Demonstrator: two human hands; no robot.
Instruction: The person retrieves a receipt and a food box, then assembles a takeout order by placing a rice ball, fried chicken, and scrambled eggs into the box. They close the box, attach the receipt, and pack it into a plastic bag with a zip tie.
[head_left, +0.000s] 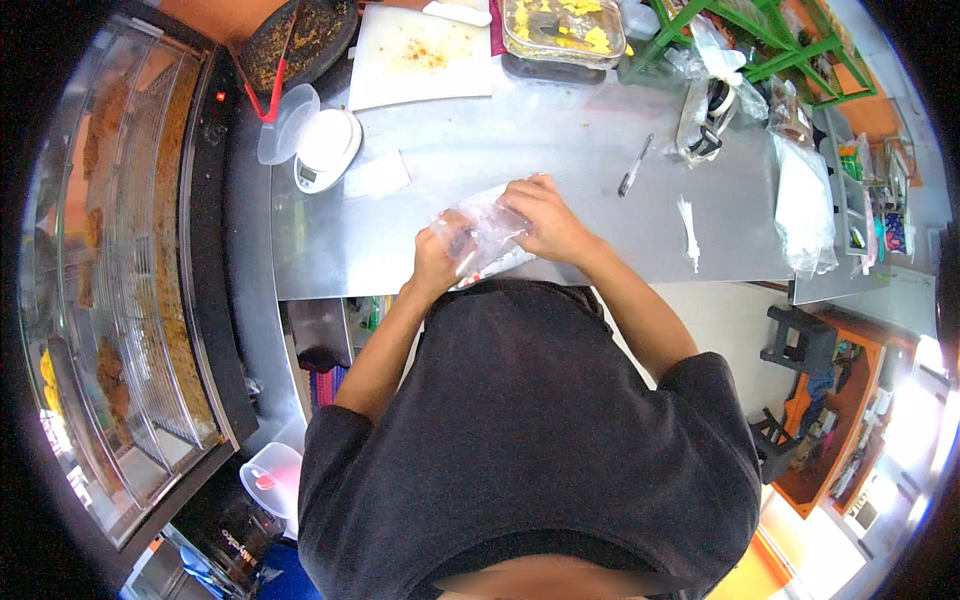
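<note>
A clear plastic bag [483, 236] is stretched between my two hands, just in front of my body at the table's near edge. My left hand [437, 262] has its fingers curled on the bag's left side. On its upper right part, my right hand [548, 220] grips the film with bent fingers. Whether anything lies inside the crumpled bag is hard to make out. Under the bag shows part of a white sheet with red marks [508, 266], mostly covered by the bag and my hands.
On the steel table [560, 130] stand a white kitchen scale [318, 180], a cutting board [385, 60] and a glass container of yellow pieces [540, 45]. A pen [635, 165], white plastic strips [689, 235] and plastic bags [804, 205] lie rightward. A pan [325, 40] sits far left.
</note>
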